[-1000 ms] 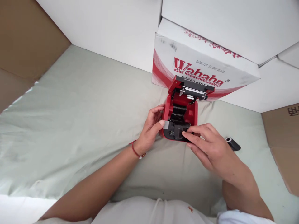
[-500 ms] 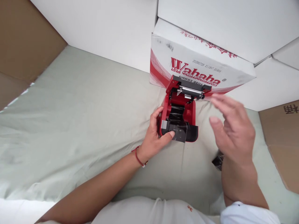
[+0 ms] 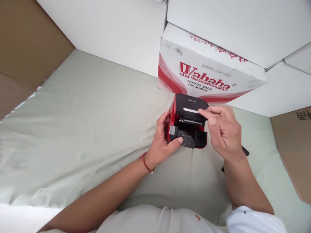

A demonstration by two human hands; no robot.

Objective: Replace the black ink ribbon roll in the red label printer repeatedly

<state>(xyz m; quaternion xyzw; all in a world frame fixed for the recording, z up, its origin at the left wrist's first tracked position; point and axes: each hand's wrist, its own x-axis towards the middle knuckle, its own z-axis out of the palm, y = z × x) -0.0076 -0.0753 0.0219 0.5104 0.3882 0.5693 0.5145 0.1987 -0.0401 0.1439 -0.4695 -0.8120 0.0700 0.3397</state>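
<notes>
A red and black label printer (image 3: pixel 191 103) stands on the pale green cloth, its black lid partly lowered and a gap left at the front. A roller shows inside that gap. My left hand (image 3: pixel 162 137) grips the printer's left side, fingers around the red wall. Its thumb presses a dark, see-through strip (image 3: pixel 188 138) that hangs out over the front edge. On the lid's right edge lie the bent fingers of my right hand (image 3: pixel 224 131), thumb close to the index finger. The inside of the printer is mostly hidden by the lid.
Behind the printer stands a white and red Wahaha water carton (image 3: pixel 206 68), against white panels. Brown cardboard (image 3: pixel 291 139) borders the right, and more cardboard (image 3: pixel 26 42) the left. A dark object (image 3: pixel 245 150) is partly hidden behind my right wrist.
The printer's lid has swung down from upright to nearly closed. My right hand has moved left onto the lid. My left hand keeps its hold.
</notes>
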